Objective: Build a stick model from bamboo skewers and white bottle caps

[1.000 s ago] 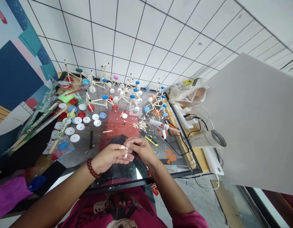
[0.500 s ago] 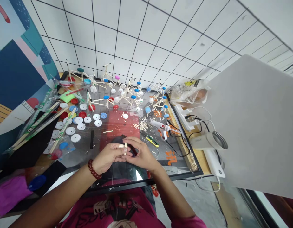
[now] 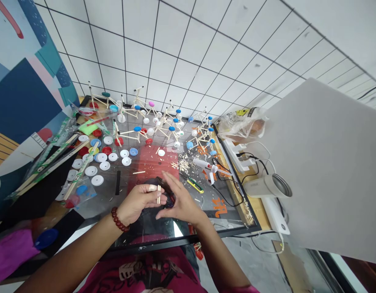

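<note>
My left hand [image 3: 138, 202], with a red bead bracelet at the wrist, pinches a pair of short wooden sticks [image 3: 158, 194] upright between thumb and fingers. Just to the right, my right hand [image 3: 184, 202] is open, thumb and fingers spread apart and nothing visibly in them. A dark object [image 3: 169, 199] shows partly between the hands; I cannot make out what it is. Beyond my right hand lies a green-and-yellow utility knife [image 3: 195, 185]. A loose stick [image 3: 139, 172] and a white bottle cap [image 3: 161, 153] lie ahead on the glass tabletop.
A white glue gun [image 3: 206, 166] with its cable lies at right, near wood chips [image 3: 184, 163]. Several stick models with coloured caps [image 3: 171, 128] stand along the back. Loose white caps [image 3: 90, 171] and wrapped sticks [image 3: 49, 169] lie left. A metal cup [image 3: 269, 186] lies beyond the right edge.
My right hand has let go of the sticks and spread its fingers, moving slightly right. My left hand still holds them. The camera view has shifted slightly.
</note>
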Motion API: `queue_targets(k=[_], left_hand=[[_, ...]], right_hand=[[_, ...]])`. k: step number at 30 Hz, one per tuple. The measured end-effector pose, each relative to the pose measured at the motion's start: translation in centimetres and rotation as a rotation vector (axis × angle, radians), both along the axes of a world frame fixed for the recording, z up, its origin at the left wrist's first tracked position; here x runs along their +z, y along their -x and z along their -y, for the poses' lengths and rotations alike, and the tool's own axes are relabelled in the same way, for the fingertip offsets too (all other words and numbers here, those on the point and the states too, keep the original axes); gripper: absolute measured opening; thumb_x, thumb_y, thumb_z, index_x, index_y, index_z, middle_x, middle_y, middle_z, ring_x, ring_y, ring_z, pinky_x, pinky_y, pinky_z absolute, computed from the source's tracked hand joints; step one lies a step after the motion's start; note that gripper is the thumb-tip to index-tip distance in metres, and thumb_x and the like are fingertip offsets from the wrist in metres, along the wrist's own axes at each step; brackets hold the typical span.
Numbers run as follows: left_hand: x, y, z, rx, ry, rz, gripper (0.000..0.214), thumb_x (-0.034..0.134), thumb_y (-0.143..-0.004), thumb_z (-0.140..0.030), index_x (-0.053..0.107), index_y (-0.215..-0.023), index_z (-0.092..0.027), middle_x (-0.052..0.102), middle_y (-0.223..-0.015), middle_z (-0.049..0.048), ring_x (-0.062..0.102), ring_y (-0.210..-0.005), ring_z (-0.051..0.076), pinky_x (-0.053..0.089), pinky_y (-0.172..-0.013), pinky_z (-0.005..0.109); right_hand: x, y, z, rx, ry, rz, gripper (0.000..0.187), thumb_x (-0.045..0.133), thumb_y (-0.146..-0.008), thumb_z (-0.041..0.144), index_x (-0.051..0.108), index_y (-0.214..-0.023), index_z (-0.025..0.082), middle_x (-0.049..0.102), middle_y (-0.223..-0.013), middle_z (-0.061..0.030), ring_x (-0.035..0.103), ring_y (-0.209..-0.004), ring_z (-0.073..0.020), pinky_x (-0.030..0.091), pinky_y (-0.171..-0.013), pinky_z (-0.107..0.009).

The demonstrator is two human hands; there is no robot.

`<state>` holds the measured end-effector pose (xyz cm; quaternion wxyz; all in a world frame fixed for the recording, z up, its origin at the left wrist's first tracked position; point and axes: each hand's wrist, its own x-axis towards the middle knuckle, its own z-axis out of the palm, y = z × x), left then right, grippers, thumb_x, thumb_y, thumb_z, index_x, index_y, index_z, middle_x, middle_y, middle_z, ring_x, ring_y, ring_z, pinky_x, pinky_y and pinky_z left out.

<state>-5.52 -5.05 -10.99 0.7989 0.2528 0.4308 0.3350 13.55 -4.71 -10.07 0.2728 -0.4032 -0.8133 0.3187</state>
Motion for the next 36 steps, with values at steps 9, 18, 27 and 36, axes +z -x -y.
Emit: queue_targets(k=[9, 18, 27, 36], left_hand=[[0.6, 1.3, -1.1, 0.128, -0.030, -0.074, 0.032, 0.087, -0.061, -0.035, 0.075, -0.081, -0.013, 0.073, -0.082, 0.0060, 0.067, -0.076, 0.014, 0.055, -0.072, 0.026], [0.8, 2.3, -2.6, 0.202, -0.142, -0.200, 0.035, 0.085, -0.060, -0.035, 0.074, -0.084, -0.012, 0.065, -0.067, 0.0014, 0.059, -0.063, 0.011, 0.052, -0.065, 0.026], [0.2, 3.8, -3.5, -0.009, -0.662, -1.107, 0.005, 0.066, -0.072, -0.025, 0.070, -0.071, -0.021, 0.077, -0.089, 0.0044, 0.066, -0.070, 0.020, 0.043, -0.066, 0.028], [2.0, 5.7, -3.2, 0.007, -0.781, -1.328, 0.027, 0.056, -0.083, -0.029, 0.071, -0.103, -0.020, 0.075, -0.100, 0.0079, 0.068, -0.088, 0.023, 0.048, -0.077, 0.030]], right_hand=[[-2.1, -0.8, 0.8, -0.272, -0.170, -0.071, 0.038, 0.069, -0.086, 0.032, 0.063, -0.122, 0.025, 0.066, -0.121, -0.0093, 0.061, -0.111, -0.0232, 0.048, -0.097, -0.040], [-3.1, -2.6, 1.5, -0.350, -0.244, 0.251, 0.018, 0.060, -0.087, 0.025, 0.067, -0.104, 0.020, 0.072, -0.096, -0.0063, 0.064, -0.090, -0.0225, 0.047, -0.082, -0.036], [-3.5, -4.9, 3.5, -0.433, -0.389, 0.331, 0.016, 0.060, -0.088, 0.028, 0.066, -0.101, 0.020, 0.072, -0.096, -0.0063, 0.064, -0.090, -0.0222, 0.041, -0.082, -0.036], [-1.6, -5.0, 5.2, -0.414, -0.557, 0.265, 0.016, 0.063, -0.088, 0.022, 0.066, -0.103, 0.024, 0.072, -0.099, -0.0059, 0.065, -0.088, -0.0213, 0.040, -0.076, -0.036]])
